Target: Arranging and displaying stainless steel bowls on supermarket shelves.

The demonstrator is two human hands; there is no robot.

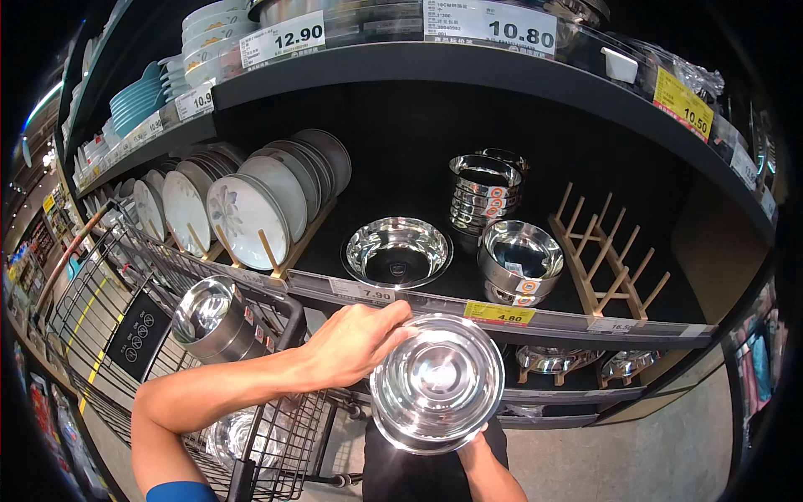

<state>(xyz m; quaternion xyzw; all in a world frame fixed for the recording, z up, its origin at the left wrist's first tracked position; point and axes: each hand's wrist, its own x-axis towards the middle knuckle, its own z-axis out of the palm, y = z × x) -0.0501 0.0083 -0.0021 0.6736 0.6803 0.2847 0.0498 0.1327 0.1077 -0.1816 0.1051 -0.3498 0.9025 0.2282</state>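
Before my body is a shiny stainless steel bowl [442, 376] with ring-shaped reflections. A second edge shows along its lower left, but I cannot tell whether bowls are stacked here. My left hand [348, 342] reaches across from the left and grips the upper left rim. From below, my right hand [478, 444] supports the lower right side; most of its fingers are hidden behind the steel. Just beyond, on the shelf, a wide stainless steel basin [397, 254] sits near the front edge. To its right are small steel bowls [522, 260] and a taller stack of steel bowls [486, 188].
A black wire shopping cart [295, 370] stands at left, with stacked steel bowls [216, 320] and more shiny metalware [244, 436] inside. Patterned plates [248, 213] stand in wooden racks. A bare wooden plate rack [605, 257] is at right. The upper shelf [477, 63] overhangs.
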